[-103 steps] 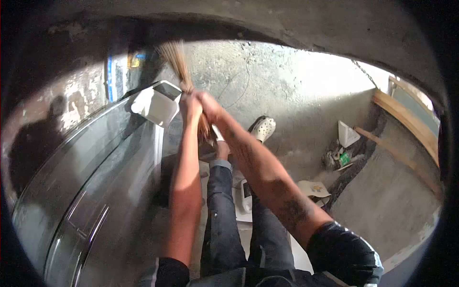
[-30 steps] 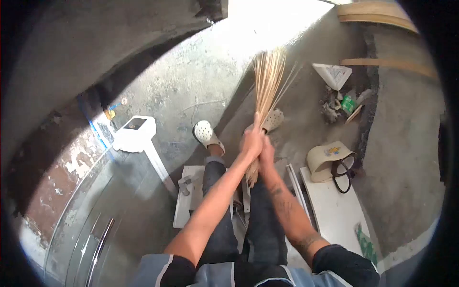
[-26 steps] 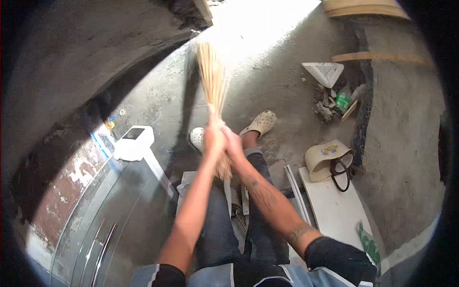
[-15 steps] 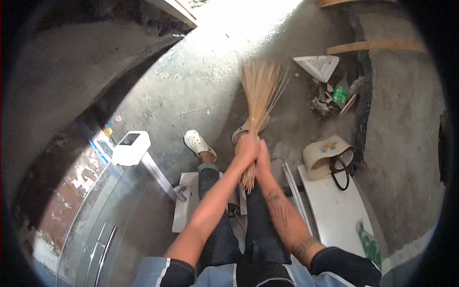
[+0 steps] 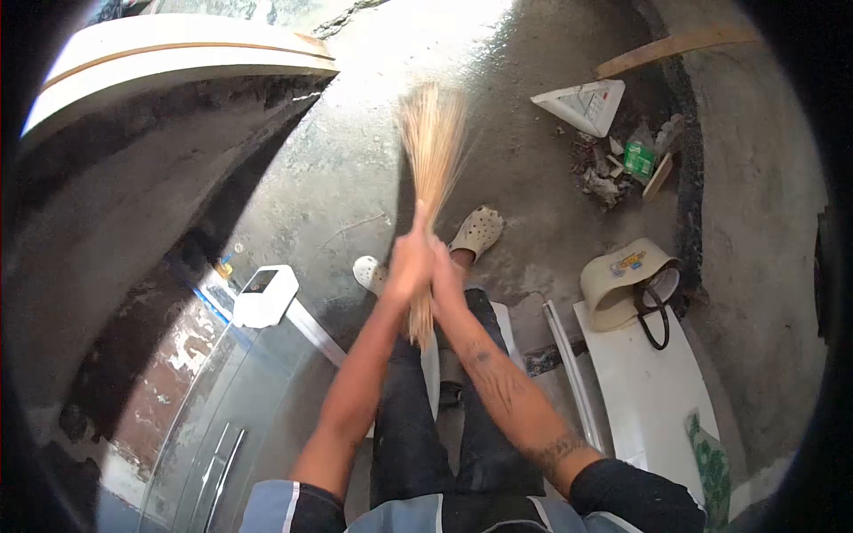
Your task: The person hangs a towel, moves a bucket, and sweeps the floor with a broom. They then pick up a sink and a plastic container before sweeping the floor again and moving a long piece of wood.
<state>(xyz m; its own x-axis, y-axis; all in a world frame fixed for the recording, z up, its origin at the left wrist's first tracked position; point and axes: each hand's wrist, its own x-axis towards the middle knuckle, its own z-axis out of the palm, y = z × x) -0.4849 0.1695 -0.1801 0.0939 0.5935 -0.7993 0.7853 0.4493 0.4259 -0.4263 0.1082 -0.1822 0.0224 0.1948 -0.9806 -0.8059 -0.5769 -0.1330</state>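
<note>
A stick broom [image 5: 434,142] made of thin straw-coloured sticks points away from me, its spread ends blurred over the concrete floor. My left hand [image 5: 411,260] is wrapped round the bundle, the sticks' butt ends showing below it. Pressed close on the other side, my right hand [image 5: 447,277] grips the same bundle, its fingers partly hidden. Beyond the broom on the right lies a heap of litter [image 5: 604,184] with a green-labelled plastic bottle [image 5: 638,160]. A white triangular container [image 5: 584,105] rests just behind the heap.
On the right, a beige cap [image 5: 622,284] sits on a white board [image 5: 653,391], with a green patterned cloth [image 5: 709,462] nearby. A weighing scale's white display head [image 5: 267,296] and a glass panel [image 5: 227,400] stand left. My shoes [image 5: 478,233] are below the broom.
Both hands have swung left with the broom, which now sits left of my right shoe instead of over it. The view has shifted slightly. The grip stays the same.
</note>
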